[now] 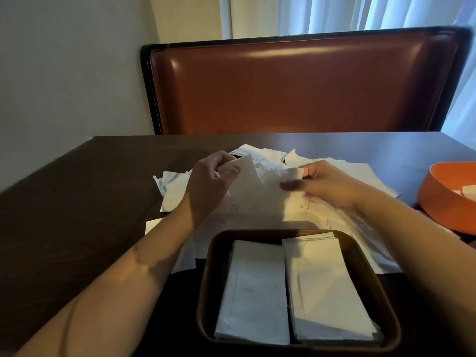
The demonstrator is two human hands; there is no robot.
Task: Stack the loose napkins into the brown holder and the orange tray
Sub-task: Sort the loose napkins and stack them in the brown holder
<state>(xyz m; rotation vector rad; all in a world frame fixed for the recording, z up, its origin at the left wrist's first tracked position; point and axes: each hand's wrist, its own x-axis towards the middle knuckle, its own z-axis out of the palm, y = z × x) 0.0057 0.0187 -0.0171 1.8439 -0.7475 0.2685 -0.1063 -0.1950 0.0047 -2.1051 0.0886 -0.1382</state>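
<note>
The left hand (213, 176) pinches one edge of a napkin (257, 181) lifted above the pile (342, 176) of loose napkins mid-table (77, 202); the right hand (322, 181) pinches its other edge. Nearer the person, the holder (213, 266) already has two neat stacks side by side. At far right, the tray (443, 197) shows a few napkins inside. Judging by the pile, much sorting remains.
</note>
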